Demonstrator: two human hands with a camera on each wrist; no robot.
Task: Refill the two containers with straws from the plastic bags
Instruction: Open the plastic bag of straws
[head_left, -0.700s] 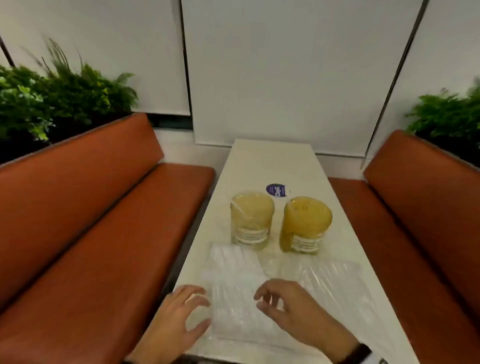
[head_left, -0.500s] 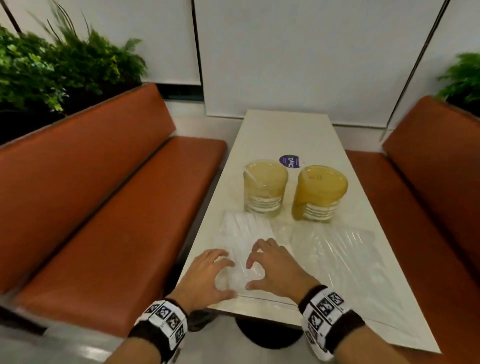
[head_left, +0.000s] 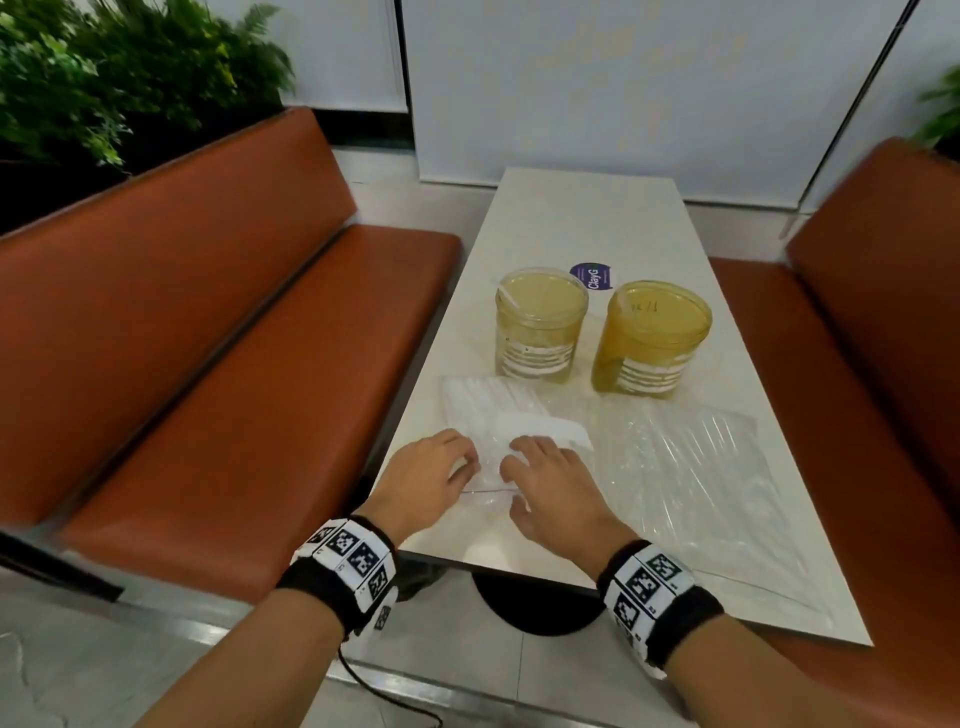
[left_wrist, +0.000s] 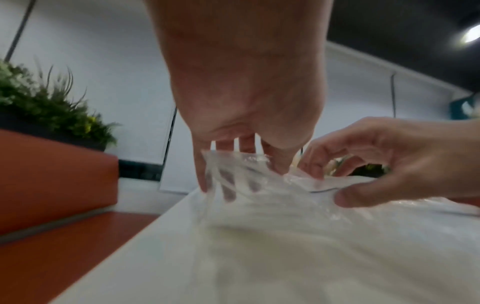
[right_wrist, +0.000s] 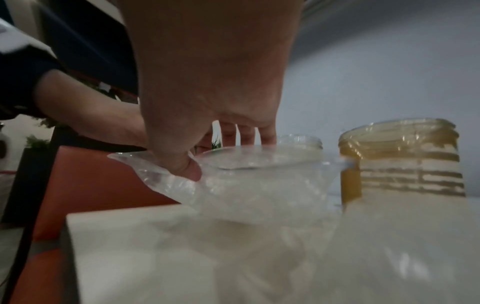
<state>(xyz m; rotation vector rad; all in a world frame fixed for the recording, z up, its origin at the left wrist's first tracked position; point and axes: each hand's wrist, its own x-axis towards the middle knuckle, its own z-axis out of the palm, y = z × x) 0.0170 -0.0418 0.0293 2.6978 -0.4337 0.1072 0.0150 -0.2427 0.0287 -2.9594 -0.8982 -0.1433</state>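
Two clear plastic bags of straws lie flat on the pale table (head_left: 582, 218), on the person's side of two amber jars. The left bag (head_left: 493, 415) holds white straws and lies just in front of the left jar (head_left: 540, 325); the right bag (head_left: 696, 467) holds clear straws and lies in front of the right jar (head_left: 652, 343), reaching toward the table's near edge. The two jars stand upright, side by side and slightly apart, with a round purple sticker (head_left: 592, 277) on the table just behind them.

Both hands are on the near end of the left bag, the end farthest from the left jar. The left hand (head_left: 428, 475) has its fingers curled down over the bag's edge, the thumb pressing the film from the other side, so it pinches the plastic. The right hand (head_left: 550, 486) sits just beside it, thumb and fingers likewise pinching the film; the wrist views show this end of the bag raised slightly off the table. The right bag lies beside the right hand, untouched.
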